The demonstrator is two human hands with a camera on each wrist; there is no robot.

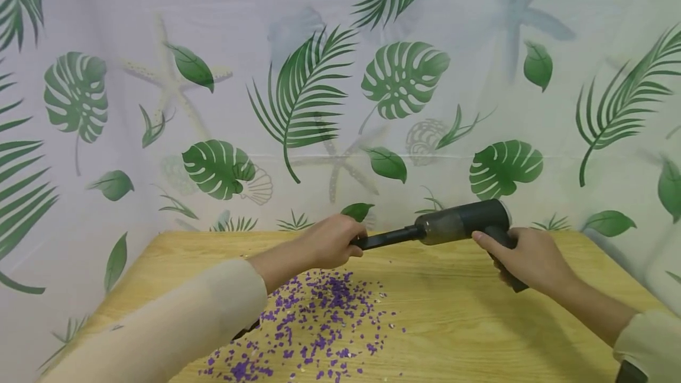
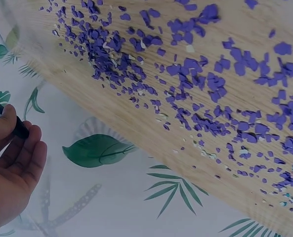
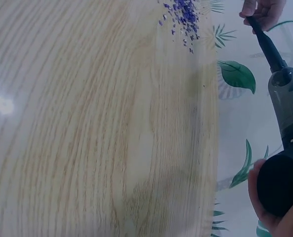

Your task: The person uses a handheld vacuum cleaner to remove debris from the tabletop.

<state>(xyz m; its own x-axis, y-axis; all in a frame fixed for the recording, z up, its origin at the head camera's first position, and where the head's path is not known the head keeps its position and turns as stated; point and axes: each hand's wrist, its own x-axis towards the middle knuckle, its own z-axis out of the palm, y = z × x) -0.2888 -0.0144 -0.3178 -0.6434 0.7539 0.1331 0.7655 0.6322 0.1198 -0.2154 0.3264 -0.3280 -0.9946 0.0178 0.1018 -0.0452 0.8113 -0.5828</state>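
A black handheld vacuum cleaner (image 1: 463, 221) with a smoky clear front section is held above the table, lying nearly level. My right hand (image 1: 537, 259) grips its handle, the thumb near the top of the grip. The end of its long narrow nozzle (image 1: 388, 238) is pinched by my left hand (image 1: 332, 241); in the left wrist view the thumb and fingers meet around the black tip (image 2: 21, 129). Below the left hand, many small purple scraps (image 1: 335, 288) lie scattered over the wood-grain table (image 1: 452, 324), with a few pale bits among them.
Behind the table's far edge hangs a white cloth (image 1: 330, 105) printed with green leaves and starfish. The scraps reach from the table's middle toward its near left side. Light-coloured sleeves (image 1: 186, 312) cover both forearms.
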